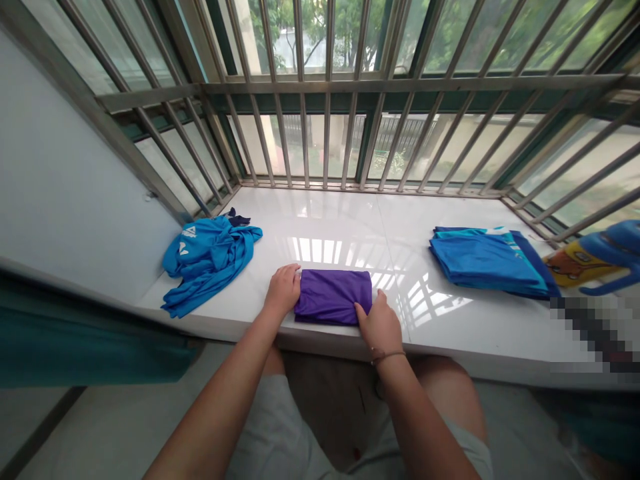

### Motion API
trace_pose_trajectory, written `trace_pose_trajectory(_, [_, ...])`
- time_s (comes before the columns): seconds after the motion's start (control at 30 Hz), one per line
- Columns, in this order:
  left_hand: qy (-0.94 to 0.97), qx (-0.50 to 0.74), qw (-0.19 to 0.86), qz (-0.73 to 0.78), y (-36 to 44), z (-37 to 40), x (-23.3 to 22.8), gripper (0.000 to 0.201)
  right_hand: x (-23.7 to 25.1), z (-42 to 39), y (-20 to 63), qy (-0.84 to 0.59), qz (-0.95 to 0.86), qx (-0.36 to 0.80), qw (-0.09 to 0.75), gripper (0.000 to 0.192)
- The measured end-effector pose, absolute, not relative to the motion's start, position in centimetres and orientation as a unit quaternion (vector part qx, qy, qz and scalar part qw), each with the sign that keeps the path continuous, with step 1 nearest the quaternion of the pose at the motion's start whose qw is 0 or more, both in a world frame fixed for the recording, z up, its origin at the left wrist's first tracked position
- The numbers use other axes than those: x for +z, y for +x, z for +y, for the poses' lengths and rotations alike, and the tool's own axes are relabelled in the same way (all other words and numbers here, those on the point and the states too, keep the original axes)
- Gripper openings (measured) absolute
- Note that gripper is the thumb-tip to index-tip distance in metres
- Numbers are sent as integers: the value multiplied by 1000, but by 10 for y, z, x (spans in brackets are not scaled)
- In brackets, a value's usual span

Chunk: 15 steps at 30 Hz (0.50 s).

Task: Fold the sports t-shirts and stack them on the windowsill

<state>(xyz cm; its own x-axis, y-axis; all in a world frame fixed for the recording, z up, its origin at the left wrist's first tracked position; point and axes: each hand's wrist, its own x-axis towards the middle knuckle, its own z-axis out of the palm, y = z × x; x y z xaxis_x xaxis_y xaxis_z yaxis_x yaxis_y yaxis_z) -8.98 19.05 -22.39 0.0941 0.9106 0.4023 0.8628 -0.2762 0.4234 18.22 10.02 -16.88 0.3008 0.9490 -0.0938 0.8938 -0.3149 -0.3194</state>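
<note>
Barred window (315, 87) beyond both hands, top cut off. White sill (400, 217) beneath them. Well right of the right hand (384, 327): folded blue clothes (483, 259); bottle (575, 263) farther out, cut by the frame edge; dark item (593, 337) nearer, pixelated, unidentifiable. Left of the left hand (283, 290): crumpled blue garment (215, 250). Purple cloth (333, 297) folded between hands. Left fingers curl at its edge, right thumb rests on top; remaining fingers partly hidden, grip of either cannot be told.
</note>
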Motion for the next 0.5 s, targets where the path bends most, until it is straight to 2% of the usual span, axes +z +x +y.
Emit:
trace_pose_trajectory(0.07, [734, 311, 39, 603, -91, 192, -225, 33, -162, 106, 192, -791, -577, 187, 76, 45])
trace_pose_trajectory(0.13, [735, 315, 40, 599, -91, 193, -226, 32, -159, 113, 201, -779, -591, 200, 69, 31])
trace_pose_trajectory(0.37, [734, 325, 47, 594, -91, 191, -225, 24, -145, 146, 255, -760, -578, 222, 197, 23])
trace_pose_trajectory(0.5, [734, 326, 47, 594, -91, 191, -226, 17, -121, 172, 303, -745, -608, 169, 218, 17])
